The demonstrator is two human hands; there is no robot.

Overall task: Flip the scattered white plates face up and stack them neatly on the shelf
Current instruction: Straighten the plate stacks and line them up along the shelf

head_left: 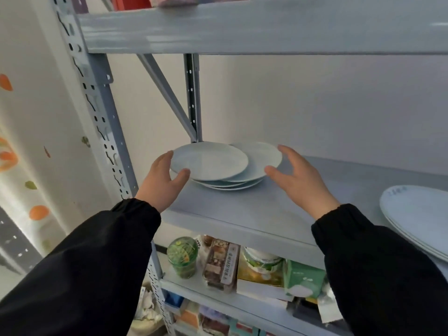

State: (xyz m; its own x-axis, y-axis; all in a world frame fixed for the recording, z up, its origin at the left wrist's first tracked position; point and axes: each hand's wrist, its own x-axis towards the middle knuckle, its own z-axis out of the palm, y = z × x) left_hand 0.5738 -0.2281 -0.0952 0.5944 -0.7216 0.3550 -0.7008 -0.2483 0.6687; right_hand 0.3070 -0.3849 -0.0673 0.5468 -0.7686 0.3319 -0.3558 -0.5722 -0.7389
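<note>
A loose pile of several white plates sits face up at the back left of the grey shelf (266,209). The top plate (208,161) is shifted left off the pile. My left hand (162,180) grips its left rim, thumb underneath the edge. The second plate (263,158) juts out to the right. My right hand (300,178) is spread open at that plate's right rim, thumb touching or nearly touching it. Two or three more white plates (419,214) lie upside down in a stack at the shelf's right edge.
A grey upright post (106,122) and a diagonal brace (167,93) frame the left side. Another shelf board (242,27) hangs close above. The shelf below holds a green jar (182,257), snack boxes and cartons.
</note>
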